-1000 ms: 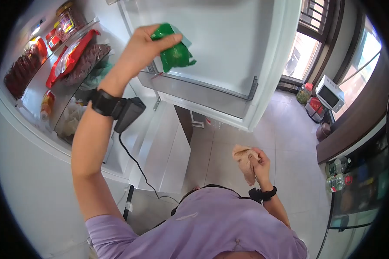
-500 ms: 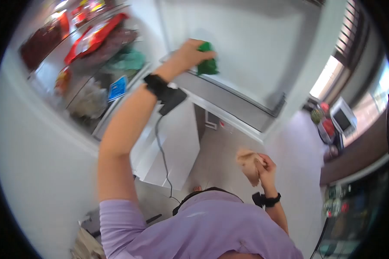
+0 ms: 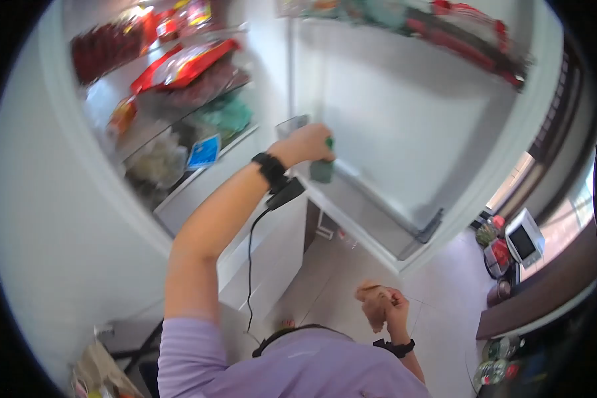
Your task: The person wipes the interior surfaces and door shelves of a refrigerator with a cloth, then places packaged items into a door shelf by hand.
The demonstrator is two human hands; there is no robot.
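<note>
My left hand [image 3: 304,143] is closed around the top of a small green packet [image 3: 322,172] at the refrigerator door. The packet's lower part looks dulled, seemingly behind the clear wall of the door bin [image 3: 371,207]. My fingers hide its top end. Low on the right, well away from the door, my right hand [image 3: 397,310] grips a crumpled tan cloth [image 3: 375,306] that hangs from the fingers.
Refrigerator shelves on the left hold a red food bag [image 3: 182,65], a teal plastic bag [image 3: 225,114] and a blue packet [image 3: 203,152]. More bagged items [image 3: 458,36] fill the upper door shelf. A paper bag [image 3: 99,371] stands lower left.
My left hand has lowered the green packet to the door bin. My right hand still holds the cloth. The view has tilted up, bringing the upper door shelf into sight.
</note>
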